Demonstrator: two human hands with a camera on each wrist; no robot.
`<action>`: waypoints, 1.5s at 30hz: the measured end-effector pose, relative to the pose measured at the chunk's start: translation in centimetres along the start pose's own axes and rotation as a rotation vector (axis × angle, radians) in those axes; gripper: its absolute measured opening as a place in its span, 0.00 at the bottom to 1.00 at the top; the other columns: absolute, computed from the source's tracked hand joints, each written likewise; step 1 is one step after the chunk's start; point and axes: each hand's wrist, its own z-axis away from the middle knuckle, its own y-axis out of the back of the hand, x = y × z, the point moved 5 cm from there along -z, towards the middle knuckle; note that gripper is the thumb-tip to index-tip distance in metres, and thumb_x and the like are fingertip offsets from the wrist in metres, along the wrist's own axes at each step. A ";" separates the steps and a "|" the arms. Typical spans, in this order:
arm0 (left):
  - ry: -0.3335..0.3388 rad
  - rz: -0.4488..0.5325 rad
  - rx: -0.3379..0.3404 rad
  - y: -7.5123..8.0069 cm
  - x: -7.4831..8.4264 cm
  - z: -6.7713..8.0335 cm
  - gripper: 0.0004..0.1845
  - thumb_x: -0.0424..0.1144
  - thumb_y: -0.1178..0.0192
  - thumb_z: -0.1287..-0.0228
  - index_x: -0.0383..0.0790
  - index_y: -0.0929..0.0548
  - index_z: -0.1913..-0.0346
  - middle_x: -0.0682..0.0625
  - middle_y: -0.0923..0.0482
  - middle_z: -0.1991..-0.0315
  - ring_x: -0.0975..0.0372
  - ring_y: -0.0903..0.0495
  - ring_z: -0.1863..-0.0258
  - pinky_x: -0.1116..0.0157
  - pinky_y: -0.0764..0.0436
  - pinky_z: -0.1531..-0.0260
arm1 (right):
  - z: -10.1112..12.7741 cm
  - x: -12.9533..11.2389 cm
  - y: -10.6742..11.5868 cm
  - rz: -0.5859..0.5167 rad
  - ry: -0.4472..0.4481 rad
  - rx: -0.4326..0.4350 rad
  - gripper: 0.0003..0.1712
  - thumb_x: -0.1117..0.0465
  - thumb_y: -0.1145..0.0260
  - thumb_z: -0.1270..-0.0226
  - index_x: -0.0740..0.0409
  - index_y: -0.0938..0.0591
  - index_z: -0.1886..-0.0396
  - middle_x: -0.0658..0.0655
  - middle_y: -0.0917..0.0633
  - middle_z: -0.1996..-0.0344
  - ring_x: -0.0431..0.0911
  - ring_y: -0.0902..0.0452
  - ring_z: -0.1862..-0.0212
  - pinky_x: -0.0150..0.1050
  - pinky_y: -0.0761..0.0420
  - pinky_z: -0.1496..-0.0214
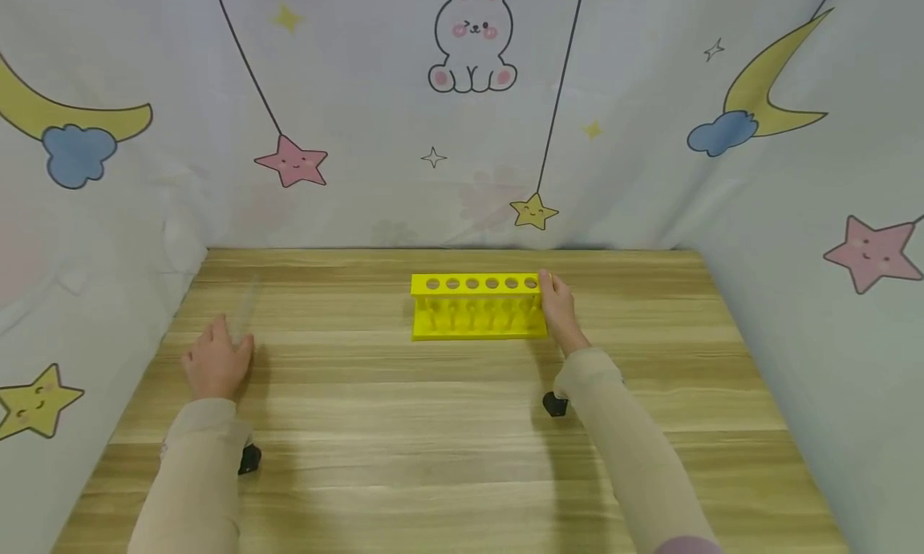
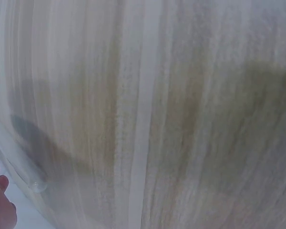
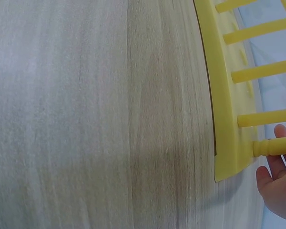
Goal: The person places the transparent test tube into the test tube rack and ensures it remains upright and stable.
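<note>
Head view: our right fingers [image 1: 546,282] grip a yellow rack [image 1: 476,292] by its end.
Our left fingers [image 1: 219,327] are spread wide, a clear tube [image 2: 15,157] just beside them; we cannot tell whether the two touch.

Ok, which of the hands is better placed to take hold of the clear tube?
Likely the left hand: it is open, close beside the clear tube. The right hand is farther off, gripping the right end of the yellow rack.
</note>
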 end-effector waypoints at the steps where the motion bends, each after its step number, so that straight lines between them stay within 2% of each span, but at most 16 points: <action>1: -0.001 -0.002 -0.001 0.0 0.0 -0.1 0.34 0.50 0.59 0.35 0.32 0.53 0.34 0.28 0.46 0.39 0.35 0.44 0.43 0.38 0.48 0.49 | 0.0 0.0 0.0 -0.001 -0.001 0.002 0.24 0.38 0.60 0.35 0.54 0.35 0.73 0.52 0.39 0.76 0.45 0.41 0.68 0.35 0.38 0.65; 9: -0.003 -0.022 -0.039 0.1 0.4 -0.3 0.33 0.46 0.55 0.36 0.31 0.50 0.35 0.28 0.45 0.40 0.34 0.43 0.44 0.37 0.47 0.50 | 0.0 -0.1 -0.1 -0.008 -0.006 0.011 0.25 0.38 0.59 0.35 0.54 0.35 0.72 0.52 0.39 0.76 0.44 0.42 0.69 0.34 0.38 0.66; 17: -0.007 -0.034 -0.049 0.0 0.4 -0.5 0.31 0.43 0.54 0.36 0.32 0.49 0.35 0.28 0.44 0.40 0.34 0.42 0.45 0.37 0.46 0.51 | 0.0 -0.2 -0.2 -0.010 0.008 0.012 0.24 0.38 0.59 0.35 0.53 0.37 0.75 0.52 0.40 0.78 0.43 0.43 0.73 0.34 0.38 0.70; 23: 0.008 -0.034 -0.066 -0.5 0.1 -0.6 0.30 0.43 0.55 0.36 0.31 0.49 0.35 0.29 0.45 0.39 0.33 0.42 0.46 0.36 0.45 0.51 | 0.1 -0.4 -0.1 -0.008 -0.003 0.008 0.22 0.42 0.60 0.33 0.54 0.36 0.74 0.53 0.39 0.76 0.44 0.42 0.71 0.35 0.38 0.68; 30: 0.027 -0.072 -0.077 -0.8 -0.4 -0.9 0.29 0.40 0.54 0.37 0.29 0.46 0.38 0.26 0.41 0.43 0.33 0.39 0.48 0.38 0.40 0.53 | 0.2 -0.4 0.0 0.016 0.004 0.005 0.21 0.43 0.60 0.32 0.55 0.35 0.72 0.53 0.39 0.74 0.45 0.41 0.68 0.35 0.38 0.64; 39: 0.060 -0.072 -0.071 -0.6 -0.6 -0.6 0.26 0.36 0.54 0.39 0.27 0.43 0.40 0.24 0.35 0.50 0.34 0.34 0.53 0.42 0.32 0.59 | 0.2 -0.2 -0.1 -0.007 0.007 0.000 0.21 0.43 0.60 0.32 0.54 0.37 0.76 0.52 0.39 0.78 0.43 0.43 0.75 0.34 0.38 0.71; 42: 0.071 -0.062 -0.066 -0.7 -0.7 -0.7 0.25 0.34 0.55 0.39 0.27 0.43 0.40 0.24 0.35 0.50 0.34 0.34 0.53 0.42 0.31 0.59 | 0.2 -0.1 -0.1 0.004 -0.003 -0.004 0.23 0.41 0.60 0.33 0.55 0.35 0.72 0.53 0.35 0.73 0.45 0.39 0.69 0.35 0.36 0.65; 45: 0.076 -0.054 -0.053 -0.8 -0.7 -0.6 0.25 0.33 0.56 0.39 0.27 0.42 0.40 0.24 0.35 0.51 0.34 0.33 0.54 0.42 0.31 0.60 | 0.2 -0.1 -0.1 0.014 -0.014 -0.016 0.26 0.39 0.61 0.34 0.58 0.33 0.66 0.57 0.31 0.62 0.48 0.37 0.58 0.39 0.34 0.54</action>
